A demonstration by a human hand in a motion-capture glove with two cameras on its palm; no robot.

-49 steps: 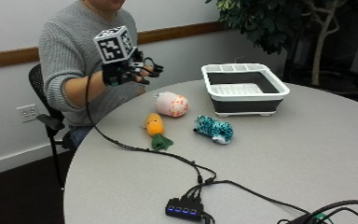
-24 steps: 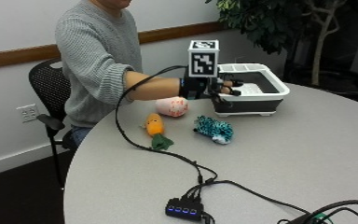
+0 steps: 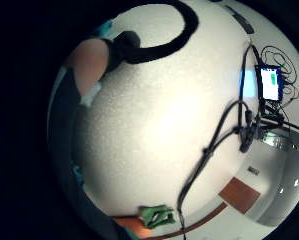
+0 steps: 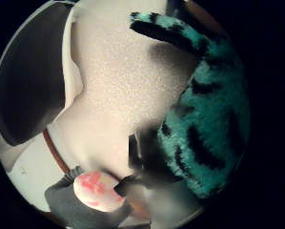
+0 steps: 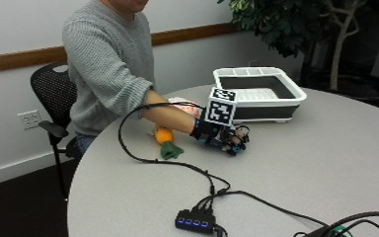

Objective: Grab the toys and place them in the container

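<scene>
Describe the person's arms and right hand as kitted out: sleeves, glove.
The right hand wears a black glove. The grey knit sweater has its right sleeve pushed up above the elbow, leaving the forearm bare. The other hand is not in view.

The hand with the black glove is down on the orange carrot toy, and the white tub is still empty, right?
Not quite. The gloved hand is down on the teal striped toy, not the carrot toy, which lies untouched beside the forearm in the outside view. The thumb side palm view shows the teal toy right against the palm. The white tub does look empty.
</scene>
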